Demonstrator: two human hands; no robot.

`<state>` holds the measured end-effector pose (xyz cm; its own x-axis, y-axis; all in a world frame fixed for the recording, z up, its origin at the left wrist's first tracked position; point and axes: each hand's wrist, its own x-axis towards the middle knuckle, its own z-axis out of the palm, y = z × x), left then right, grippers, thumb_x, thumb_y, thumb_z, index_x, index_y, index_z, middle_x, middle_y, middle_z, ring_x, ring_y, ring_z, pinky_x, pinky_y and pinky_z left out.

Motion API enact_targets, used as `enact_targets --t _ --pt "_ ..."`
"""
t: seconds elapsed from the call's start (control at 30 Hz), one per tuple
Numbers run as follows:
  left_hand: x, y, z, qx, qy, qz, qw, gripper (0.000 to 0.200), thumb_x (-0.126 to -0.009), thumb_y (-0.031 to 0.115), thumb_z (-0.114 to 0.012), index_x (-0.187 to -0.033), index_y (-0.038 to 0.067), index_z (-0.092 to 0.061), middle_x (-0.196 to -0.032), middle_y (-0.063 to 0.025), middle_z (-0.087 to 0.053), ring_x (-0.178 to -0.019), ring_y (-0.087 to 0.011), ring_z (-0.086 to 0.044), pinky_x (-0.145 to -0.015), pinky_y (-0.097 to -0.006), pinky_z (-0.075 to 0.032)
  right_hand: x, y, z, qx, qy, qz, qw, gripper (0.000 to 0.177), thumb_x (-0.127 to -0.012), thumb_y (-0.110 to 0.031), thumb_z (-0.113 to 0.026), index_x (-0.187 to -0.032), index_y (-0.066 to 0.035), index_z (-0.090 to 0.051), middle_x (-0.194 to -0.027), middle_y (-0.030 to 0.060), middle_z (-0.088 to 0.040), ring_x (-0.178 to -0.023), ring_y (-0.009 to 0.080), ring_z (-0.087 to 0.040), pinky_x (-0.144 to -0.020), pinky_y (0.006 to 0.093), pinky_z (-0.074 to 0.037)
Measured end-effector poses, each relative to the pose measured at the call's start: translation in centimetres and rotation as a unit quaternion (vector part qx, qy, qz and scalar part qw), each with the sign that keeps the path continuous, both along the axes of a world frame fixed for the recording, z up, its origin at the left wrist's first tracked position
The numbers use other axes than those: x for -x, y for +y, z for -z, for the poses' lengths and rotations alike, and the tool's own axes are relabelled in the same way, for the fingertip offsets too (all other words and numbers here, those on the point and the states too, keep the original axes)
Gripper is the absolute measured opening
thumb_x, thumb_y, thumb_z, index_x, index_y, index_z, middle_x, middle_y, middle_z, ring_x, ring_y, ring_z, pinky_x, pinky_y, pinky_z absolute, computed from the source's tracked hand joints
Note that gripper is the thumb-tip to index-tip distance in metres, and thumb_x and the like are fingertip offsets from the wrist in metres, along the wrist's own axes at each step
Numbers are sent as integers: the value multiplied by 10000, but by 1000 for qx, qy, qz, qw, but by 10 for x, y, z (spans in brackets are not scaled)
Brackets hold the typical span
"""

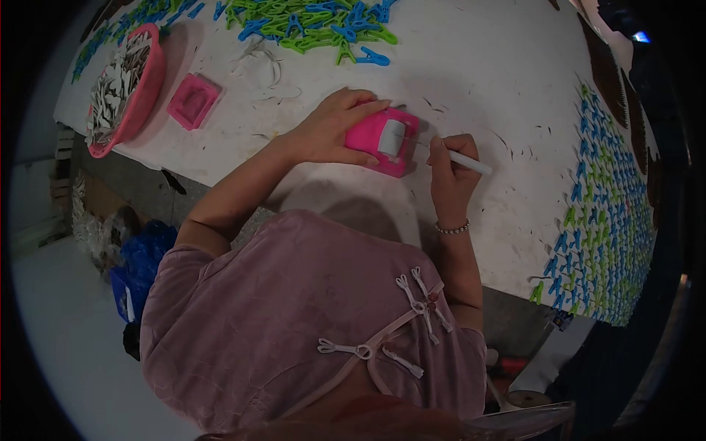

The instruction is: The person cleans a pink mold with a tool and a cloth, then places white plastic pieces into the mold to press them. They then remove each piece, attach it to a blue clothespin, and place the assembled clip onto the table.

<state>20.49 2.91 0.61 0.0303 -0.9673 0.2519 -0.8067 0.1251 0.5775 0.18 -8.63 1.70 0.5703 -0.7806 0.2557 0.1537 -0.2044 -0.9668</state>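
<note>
My left hand (334, 131) is closed around a bright pink block-shaped mould (406, 125), which rests on the white table. A pale grey-white piece (390, 138) sits in the face of the mould. My right hand (454, 167) grips a tool with a white pen-like handle (471, 162). From it a thin metal tip points left and reaches the pale piece; whether it touches cannot be made out. Left of my hands lies a second pink mould (194, 101) with a square hollow.
A pink basin (152, 81) of white and brown scraps stands at the table's left edge. Blue and green clothespins (316, 26) are heaped at the back. More clothespins (599, 220) stand in rows at the right. White scraps (259, 67) lie near the heap.
</note>
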Motion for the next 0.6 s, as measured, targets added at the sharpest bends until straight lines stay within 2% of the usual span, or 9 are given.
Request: enact_targets --t 0.2,0.3,0.4,0.47,0.6 --pt "1 0 2 10 10 -8 1000 849 -654 505 -753 -1340 100 -458 -1243 -177 -473 -1150 -352 -447 -998 -424 -357 0 -1 1 44 53 -10 998 167 -868 -18 -603 -737 -24 -500 -684 -18 -478 -635 42 -437 -561 202 -370" --pt "0 1 0 0 9 -1 1000 879 -639 469 -769 -1349 71 -439 -1264 -188 -449 -1172 -359 -444 -994 -428 -366 8 -12 -2 60 40 46 996 178 -866 -26 -611 -732 -26 -494 -686 -24 -479 -629 39 -431 -554 202 -361" --pt "0 1 0 1 11 -1 1000 873 -637 467 -769 -1344 73 -443 -1266 -183 -449 -1174 -358 -442 -996 -426 -365 8 -12 -1 15 10 57 998 183 -863 -28 -612 -730 -26 -487 -680 -28 -474 -623 34 -422 -538 205 -355" --pt "1 1 -1 -6 3 -8 1000 878 -632 467 -772 -1344 75 -439 -1271 -182 -446 -1178 -358 -439 -1002 -425 -362 0 -2 -6 -41 -17 12 999 184 -859 -16 -603 -724 -22 -478 -683 -29 -463 -623 29 -405 -529 205 -342" --pt "3 1 -1 -5 9 -15 1000 888 -622 466 -779 -1344 78 -437 -1275 -181 -443 -1183 -357 -435 -1006 -426 -359 0 -4 2 -23 44 -23 999 185 -858 -10 -600 -724 -24 -474 -688 -30 -461 -628 24 -401 -531 199 -336"
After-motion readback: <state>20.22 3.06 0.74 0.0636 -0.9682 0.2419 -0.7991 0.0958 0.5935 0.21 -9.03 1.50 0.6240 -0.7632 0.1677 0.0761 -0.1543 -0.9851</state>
